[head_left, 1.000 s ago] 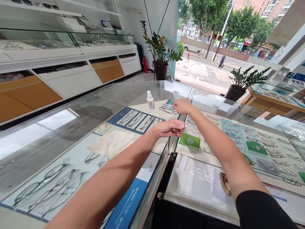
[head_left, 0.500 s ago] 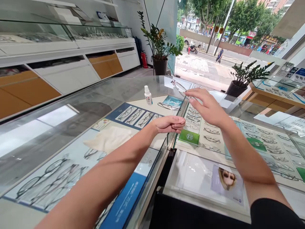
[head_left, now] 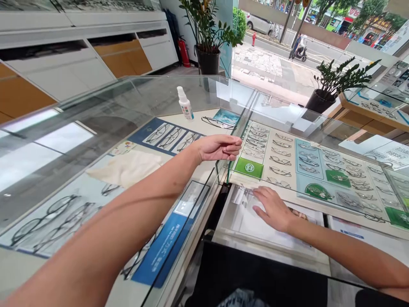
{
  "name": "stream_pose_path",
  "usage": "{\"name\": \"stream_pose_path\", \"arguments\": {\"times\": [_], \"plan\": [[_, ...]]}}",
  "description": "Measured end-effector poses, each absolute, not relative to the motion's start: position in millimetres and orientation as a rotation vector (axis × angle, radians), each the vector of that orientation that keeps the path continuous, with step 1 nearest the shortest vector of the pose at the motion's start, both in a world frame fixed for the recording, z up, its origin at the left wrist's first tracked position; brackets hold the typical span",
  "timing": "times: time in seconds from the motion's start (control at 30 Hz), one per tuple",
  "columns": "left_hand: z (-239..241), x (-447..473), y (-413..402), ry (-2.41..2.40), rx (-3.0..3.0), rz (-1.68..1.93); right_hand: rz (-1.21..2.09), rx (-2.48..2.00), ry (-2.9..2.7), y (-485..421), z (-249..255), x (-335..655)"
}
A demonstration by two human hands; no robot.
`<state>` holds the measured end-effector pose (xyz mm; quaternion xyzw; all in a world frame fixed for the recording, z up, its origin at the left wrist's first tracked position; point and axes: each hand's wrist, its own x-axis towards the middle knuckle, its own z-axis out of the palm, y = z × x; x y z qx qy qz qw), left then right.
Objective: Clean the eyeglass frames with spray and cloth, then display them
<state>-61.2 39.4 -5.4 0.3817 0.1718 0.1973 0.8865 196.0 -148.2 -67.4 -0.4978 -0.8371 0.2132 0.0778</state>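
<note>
My left hand [head_left: 220, 147] rests on the corner edge of the glass counter [head_left: 96, 128], fingers curled together; whether it holds anything is hidden. My right hand [head_left: 272, 209] is lower, inside the open back of the display case, fingers stretched flat on a white tray [head_left: 236, 221]. Its fingertips touch a clear packet [head_left: 243, 194] that seems to hold thin-rimmed glasses. Behind my left hand, a dark thin-framed pair of glasses [head_left: 217, 123] lies on the counter beside a small white spray bottle [head_left: 185, 104].
A cream cloth [head_left: 128, 168] lies on the counter to the left. Rows of glasses [head_left: 306, 164] and a green plaque [head_left: 249, 167] fill the case on the right. Potted plants [head_left: 207, 38] stand by the street window. Cabinets line the left wall.
My right hand lifted a thin pair of glasses from the far counter, then dropped down into the case's lower tray, and now lies flat. My left hand has barely moved. The view tilted down.
</note>
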Motion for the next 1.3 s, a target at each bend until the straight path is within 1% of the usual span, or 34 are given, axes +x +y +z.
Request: {"name": "stream_pose_path", "arguments": {"times": [0.07, 0.17, 0.33, 0.5, 0.63, 0.8, 1.3], "plan": [[-5.0, -61.9, 39.1, 0.36, 0.775, 0.406, 0.467, -1.546, -2.477, -118.2, -97.1, 200.8], [-4.8, -62.2, 38.2, 0.353, 0.765, 0.409, 0.323, -1.605, -2.425, -67.0, -112.3, 207.5], [-4.1, -61.3, 36.4, 0.363, 0.783, 0.411, 0.34, -1.693, -2.453, 0.9, -110.5, 209.7], [-4.8, -60.3, 35.1, 0.354, 0.792, 0.395, 0.44, -1.701, -2.558, 34.3, -121.9, 208.7], [-5.2, -59.9, 34.5, 0.344, 0.776, 0.389, 0.465, -1.717, -2.598, 46.3, -131.1, 207.8], [-3.7, -59.6, 33.5, 0.392, 0.747, 0.397, 0.41, -1.71, -2.616, 49.3, -131.5, 208.3], [-3.2, -60.3, 33.1, 0.371, 0.753, 0.403, 0.404, -1.738, -2.588, 25.1, -136.4, 203.7]]}}
